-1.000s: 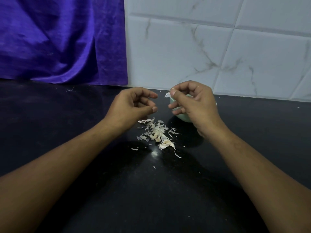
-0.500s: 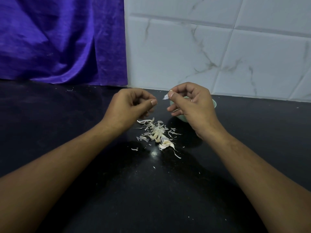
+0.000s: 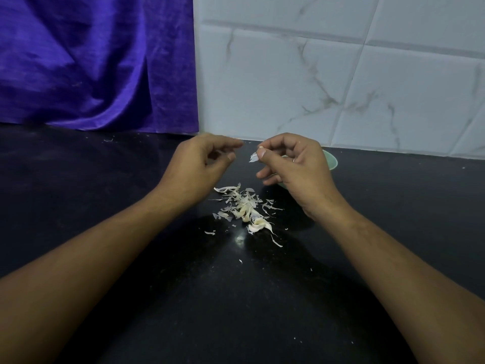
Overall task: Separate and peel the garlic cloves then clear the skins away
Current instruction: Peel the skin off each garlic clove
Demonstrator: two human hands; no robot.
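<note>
Just behind the right hand (image 3: 296,174) sits a pale green bowl (image 3: 331,161) — its contents hidden by the knuckles. That hand pinches a garlic skin flake (image 3: 253,157) between thumb and forefinger. The left hand (image 3: 199,166) is loosely curled — whether it holds anything, I cannot tell. A skin pile (image 3: 242,204) lies on the black counter (image 3: 105,206) below both hands.
</note>
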